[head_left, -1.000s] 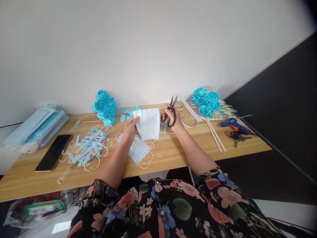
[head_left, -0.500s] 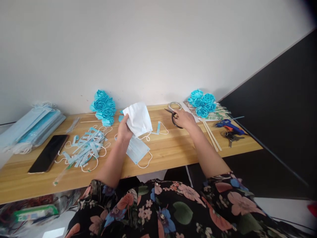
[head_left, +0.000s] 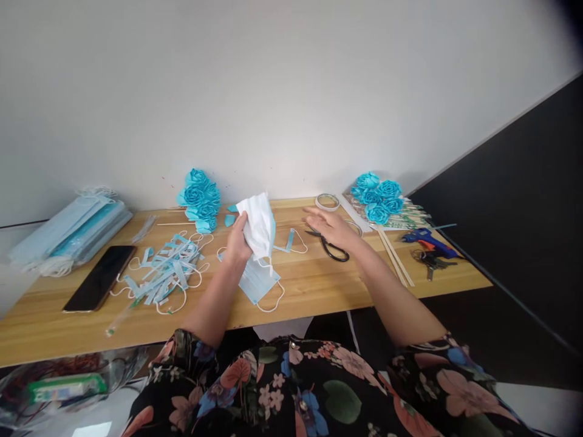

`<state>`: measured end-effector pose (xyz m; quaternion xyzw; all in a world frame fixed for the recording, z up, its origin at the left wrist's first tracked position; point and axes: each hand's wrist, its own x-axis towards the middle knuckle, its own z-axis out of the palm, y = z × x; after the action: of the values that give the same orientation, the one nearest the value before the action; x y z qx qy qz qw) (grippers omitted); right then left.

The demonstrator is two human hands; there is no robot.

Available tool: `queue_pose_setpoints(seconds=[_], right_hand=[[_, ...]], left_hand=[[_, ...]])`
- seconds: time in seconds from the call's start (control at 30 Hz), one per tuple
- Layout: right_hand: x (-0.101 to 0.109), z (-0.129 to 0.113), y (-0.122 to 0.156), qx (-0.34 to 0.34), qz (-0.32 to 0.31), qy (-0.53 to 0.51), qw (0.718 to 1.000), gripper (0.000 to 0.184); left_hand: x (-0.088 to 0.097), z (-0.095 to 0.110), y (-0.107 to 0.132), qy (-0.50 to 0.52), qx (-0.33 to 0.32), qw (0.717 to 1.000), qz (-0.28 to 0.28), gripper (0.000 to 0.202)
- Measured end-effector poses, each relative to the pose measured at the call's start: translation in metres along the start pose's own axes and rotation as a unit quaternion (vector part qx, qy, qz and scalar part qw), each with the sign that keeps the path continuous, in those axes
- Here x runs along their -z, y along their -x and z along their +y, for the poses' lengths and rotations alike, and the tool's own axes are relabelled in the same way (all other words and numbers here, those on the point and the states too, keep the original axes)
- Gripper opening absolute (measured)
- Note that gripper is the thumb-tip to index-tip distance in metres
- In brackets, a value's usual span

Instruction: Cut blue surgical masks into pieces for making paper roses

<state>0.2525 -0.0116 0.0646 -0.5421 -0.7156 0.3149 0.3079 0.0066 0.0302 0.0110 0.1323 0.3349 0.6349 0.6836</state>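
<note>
My left hand (head_left: 238, 241) is closed on a white mask sheet (head_left: 259, 226), held up above the wooden table (head_left: 310, 285). Under it lies a blue face mask (head_left: 255, 280) with white ear loops. My right hand (head_left: 328, 226) hovers open with fingers stretched out, just above the black scissors (head_left: 330, 247), which lie flat on the table. A cut blue strip with a loop (head_left: 291, 241) lies between the two hands.
A heap of cut mask strips and loops (head_left: 164, 273), a black phone (head_left: 99, 277) and a stack of blue masks (head_left: 68, 229) sit left. Blue paper roses (head_left: 200, 197) stand at the back; more roses (head_left: 378, 194), tape rolls (head_left: 327, 201), sticks (head_left: 395, 255), a glue gun (head_left: 428, 238) and keys lie right.
My right hand has laid the scissors down on the table and let go, now open above them. My left hand has bunched the white sheet and turned it upright.
</note>
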Motion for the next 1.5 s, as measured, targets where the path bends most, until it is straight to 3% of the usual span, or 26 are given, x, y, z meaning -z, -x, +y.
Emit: queue_pose_setpoints(seconds=[0.07,0.17,0.27,0.37,0.43,0.7,0.97,1.23,1.43,1.5], right_hand=[[-0.02,-0.004,-0.009,0.005,-0.024,-0.164,0.986,0.065],[-0.047,-0.006,-0.021,0.012,-0.056,-0.252,0.966,0.064],[-0.063,-0.005,-0.031,0.031,0.055,-0.216,0.974,0.055],[-0.07,-0.001,-0.042,0.045,0.182,-0.151,0.97,0.051],[-0.072,0.001,-0.047,0.048,0.232,-0.124,0.964,0.05],[-0.087,0.001,-0.052,0.093,0.286,-0.046,0.952,0.048],[-0.091,0.015,-0.051,0.11,0.353,0.007,0.929,0.044],[-0.086,0.015,-0.046,0.096,0.336,-0.032,0.937,0.047],[-0.086,0.019,-0.045,0.048,0.182,-0.2,0.961,0.056],[-0.089,0.019,-0.045,0.039,0.145,-0.212,0.966,0.058]], left_hand=[[0.001,-0.007,-0.001,-0.038,-0.038,0.998,-0.013,0.018],[0.004,-0.013,-0.001,-0.11,-0.103,0.987,-0.049,0.031],[0.008,-0.015,-0.001,-0.19,-0.162,0.965,-0.08,0.039],[0.011,-0.016,-0.003,-0.253,-0.208,0.942,-0.067,0.038],[0.012,-0.016,-0.004,-0.277,-0.229,0.932,-0.051,0.037],[0.008,-0.017,-0.001,-0.34,-0.247,0.907,-0.025,0.034],[0.01,-0.014,-0.002,-0.428,-0.324,0.843,0.028,0.031],[0.014,-0.012,-0.006,-0.436,-0.333,0.836,-0.003,0.033],[0.022,-0.011,-0.016,-0.353,-0.301,0.885,0.031,0.03],[0.021,-0.009,-0.016,-0.324,-0.285,0.901,0.042,0.029]])
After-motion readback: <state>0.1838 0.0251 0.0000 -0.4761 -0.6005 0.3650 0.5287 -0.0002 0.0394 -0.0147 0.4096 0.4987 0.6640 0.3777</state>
